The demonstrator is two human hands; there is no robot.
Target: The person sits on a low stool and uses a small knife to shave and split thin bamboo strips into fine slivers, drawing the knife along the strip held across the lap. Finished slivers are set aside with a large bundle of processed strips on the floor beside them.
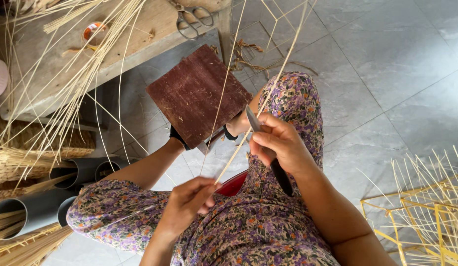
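Note:
My left hand pinches the near end of a long thin bamboo strip that runs up and away to the top of the view. In my right hand is a knife with a black handle. Its grey blade rests against the strip just above my fingers. Both hands are over my lap, which is covered by a purple floral garment. A dark red-brown board lies over my feet just beyond the hands.
A low wooden bench at the top left carries scissors, a small orange-rimmed cup and loose bamboo strips. Grey pipes holding strips stand at the left. Yellow bamboo frames sit at the right on grey floor tiles.

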